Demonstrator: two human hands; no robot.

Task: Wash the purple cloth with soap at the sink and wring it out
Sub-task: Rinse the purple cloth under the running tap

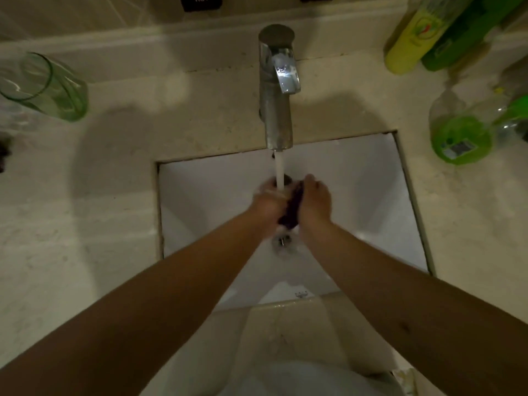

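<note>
- Pale stone counter (85, 224) frames a white sink (357, 195); its near lip looks wet, so splash could run over the front edge.
- Purple cloth (293, 207) sits bunched between both palms above the drain (282, 240); a loose corner might slip down and block it.
- Left hand (268, 201) and right hand (314, 200) both clench the cloth, foam on the knuckles; soapy grip may slide.
- Water falls from the faucet (275, 90) onto the hands and could spray outward.
- Green bottles (457, 138) and a glass (43, 87) stand well apart on the counter.

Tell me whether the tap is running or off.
Running. A white stream of water falls from the tap spout onto the hands holding the purple cloth over the sink.
</note>
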